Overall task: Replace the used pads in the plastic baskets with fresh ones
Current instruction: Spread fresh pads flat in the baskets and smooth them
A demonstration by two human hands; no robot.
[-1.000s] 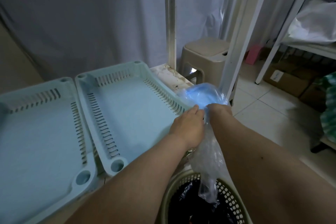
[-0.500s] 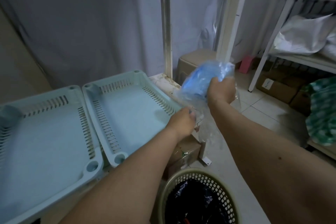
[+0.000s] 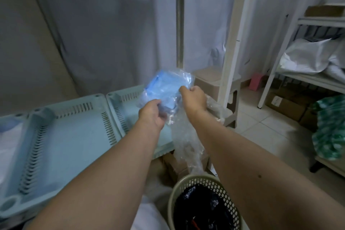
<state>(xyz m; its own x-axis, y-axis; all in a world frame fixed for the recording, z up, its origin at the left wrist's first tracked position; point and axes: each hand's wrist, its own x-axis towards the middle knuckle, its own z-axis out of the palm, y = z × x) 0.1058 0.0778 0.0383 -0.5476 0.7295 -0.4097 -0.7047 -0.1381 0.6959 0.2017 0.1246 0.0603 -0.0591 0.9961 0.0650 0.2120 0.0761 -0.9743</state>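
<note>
- Left hand [image 3: 152, 115], centre of frame: fingers curled round the lower edge of a folded blue pad [image 3: 162, 91], gripping it through the clear plastic bag [image 3: 183, 136] that wraps it.
- Right hand [image 3: 194, 99], just right of the left hand: fingers and thumb pinched on the bag at the pad's right side, knuckles toward the camera.
- Pad sits between the two hands, held up in the air above the right-hand basket; it is inside the top end of the bag, top corner poking up toward frame centre.
- Bag's loose crumpled tail hangs down from the hands, between the forearms, its end just above the waste bin [image 3: 203, 179].
- Waste bin: beige lattice plastic, lower centre of frame, lined with a black bag [image 3: 203, 209]; something red inside, too small to tell.
- Two pale blue plastic baskets side by side at left: larger-looking near basket [image 3: 74, 136] in lower left, second basket [image 3: 123, 97] behind the left hand, partly hidden by it. Slotted walls on both.
- A further basket edge with white material at far left; unclear what it is.
- Cardboard box [image 3: 175, 162] under the baskets, behind the bag tail.
- Beige plastic stool [image 3: 211, 78] right of centre, behind the right hand.
- White shelf frame [image 3: 302, 78] at right with white bundles on it; green patterned cloth [image 3: 330, 127] at right edge.
- Grey curtain [image 3: 93, 24] fills the upper left.
</note>
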